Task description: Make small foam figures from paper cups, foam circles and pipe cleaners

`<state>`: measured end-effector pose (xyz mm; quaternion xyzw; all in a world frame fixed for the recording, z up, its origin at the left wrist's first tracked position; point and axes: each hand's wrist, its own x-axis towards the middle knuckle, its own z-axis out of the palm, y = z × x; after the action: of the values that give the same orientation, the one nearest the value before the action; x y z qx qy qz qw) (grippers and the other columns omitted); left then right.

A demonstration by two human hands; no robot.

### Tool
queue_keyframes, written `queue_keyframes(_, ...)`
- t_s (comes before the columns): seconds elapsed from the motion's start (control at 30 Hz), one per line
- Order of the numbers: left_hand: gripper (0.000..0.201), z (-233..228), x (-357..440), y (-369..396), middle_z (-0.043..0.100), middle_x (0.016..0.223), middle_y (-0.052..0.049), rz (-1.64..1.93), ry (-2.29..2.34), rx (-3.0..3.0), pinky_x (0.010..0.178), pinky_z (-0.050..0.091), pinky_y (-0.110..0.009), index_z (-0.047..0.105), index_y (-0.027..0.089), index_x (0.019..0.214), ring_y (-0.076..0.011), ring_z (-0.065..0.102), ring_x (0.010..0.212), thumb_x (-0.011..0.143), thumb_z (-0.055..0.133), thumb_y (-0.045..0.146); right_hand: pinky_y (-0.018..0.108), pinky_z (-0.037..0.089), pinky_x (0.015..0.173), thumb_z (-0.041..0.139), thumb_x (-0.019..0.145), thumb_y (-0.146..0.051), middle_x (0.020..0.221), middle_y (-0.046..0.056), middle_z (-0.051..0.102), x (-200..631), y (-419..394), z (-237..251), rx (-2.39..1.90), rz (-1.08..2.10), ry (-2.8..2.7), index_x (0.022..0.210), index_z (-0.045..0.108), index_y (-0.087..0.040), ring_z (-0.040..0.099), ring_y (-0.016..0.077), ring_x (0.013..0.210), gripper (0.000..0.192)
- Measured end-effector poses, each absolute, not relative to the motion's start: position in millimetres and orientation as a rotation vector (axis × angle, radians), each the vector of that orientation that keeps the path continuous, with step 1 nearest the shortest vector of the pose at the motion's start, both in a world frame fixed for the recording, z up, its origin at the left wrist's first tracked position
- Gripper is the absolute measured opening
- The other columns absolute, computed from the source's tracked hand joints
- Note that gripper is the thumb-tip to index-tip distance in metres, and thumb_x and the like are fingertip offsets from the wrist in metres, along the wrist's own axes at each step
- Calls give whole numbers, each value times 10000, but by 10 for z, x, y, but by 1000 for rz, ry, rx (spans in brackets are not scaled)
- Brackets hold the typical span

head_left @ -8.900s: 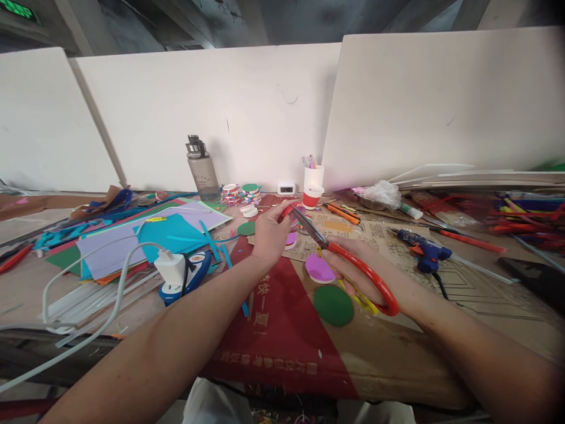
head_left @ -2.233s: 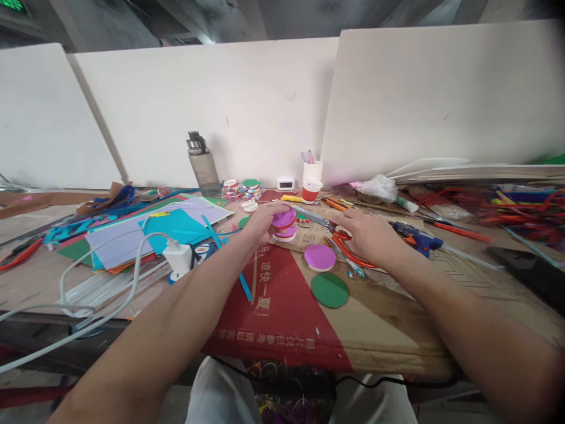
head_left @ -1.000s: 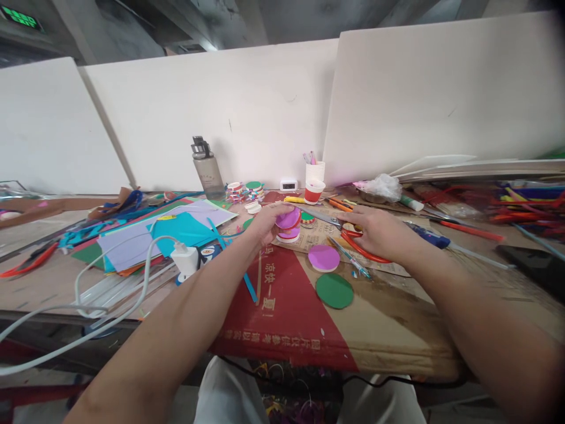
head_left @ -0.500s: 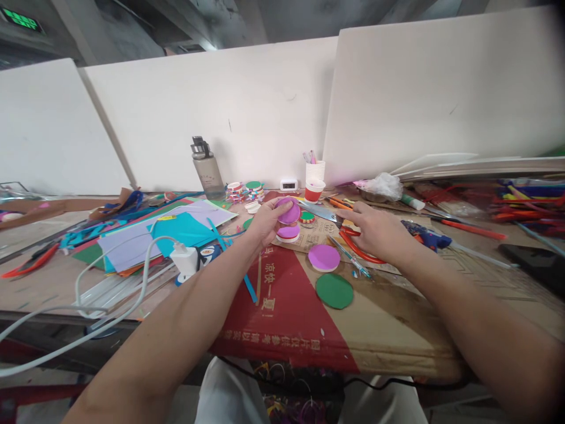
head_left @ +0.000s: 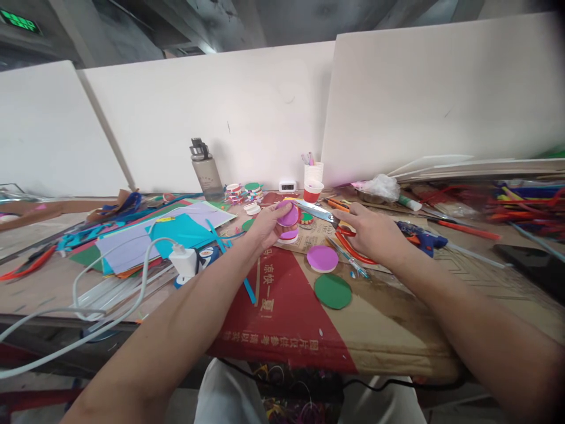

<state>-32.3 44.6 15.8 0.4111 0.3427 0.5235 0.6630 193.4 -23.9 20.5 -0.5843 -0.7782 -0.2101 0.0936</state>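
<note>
Purple disc (head_left: 289,215) is in my left hand (head_left: 269,222), pinched between thumb and fingers, lifted just above a second purple-topped piece (head_left: 289,235) on the cardboard (head_left: 397,330). My right hand (head_left: 371,232) rests on the red-handled scissors (head_left: 342,232), fingers curled over the handles; blades point toward the disc, tip close to it, and I cannot tell if they touch. Just nearer me: a flat purple circle (head_left: 322,258) and a green circle (head_left: 332,290), apart. Blue glue gun (head_left: 419,238) right of the scissors. Red cup (head_left: 313,191) and water bottle (head_left: 205,171) by the back wall.
</note>
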Motion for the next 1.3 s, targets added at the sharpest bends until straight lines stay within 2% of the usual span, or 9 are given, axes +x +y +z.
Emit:
queue_keyframes(0.27,53,149,-339,473,681,699,-16,1164,801,891,515,560,-228,663,126,817,-110,632,580,790,705,142,301,365,589,459,868,-204,1210,95,627,1933,-238,194,-1710,-626,-2330,1399,509,-291,628,231,854,541)
queue_keyframes(0.67,55,184,-341,456,688,691,-31,1168,819,952,485,550,-227,662,109,799,-126,649,572,776,705,134,312,341,598,443,862,-161,1089,84,655,1921,-240,181,-1675,-619,-2353,1405,500,-273,617,223,789,558)
queue_keyframes(0.9,99,197,-358,470,693,682,-35,1140,846,975,459,522,-205,672,111,822,-130,648,568,749,722,154,318,376,617,472,866,-186,1120,100,677,1911,-244,173,-1658,-595,-2347,1377,536,-251,642,247,820,519)
queue_keyframes(1.0,125,194,-366,476,704,714,-51,1107,829,1001,454,517,-204,679,106,838,-139,659,586,739,731,162,332,430,677,484,850,-174,1143,114,692,1913,-228,156,-1625,-500,-2319,1318,598,-229,660,270,878,485)
queue_keyframes(1.13,189,178,-380,479,706,738,-47,1104,767,1040,484,531,-222,670,119,858,-142,661,603,704,767,173,329,483,762,501,800,-117,1080,104,738,1933,-165,107,-1576,-226,-2139,1247,663,-207,682,265,915,484)
queue_keyframes(1.3,309,140,-351,464,699,741,-14,1148,698,1092,565,542,-236,651,137,841,-122,640,621,604,844,179,312,501,776,544,816,-160,1023,97,760,1966,-101,66,-1481,-55,-2007,1098,727,-166,695,255,905,336)
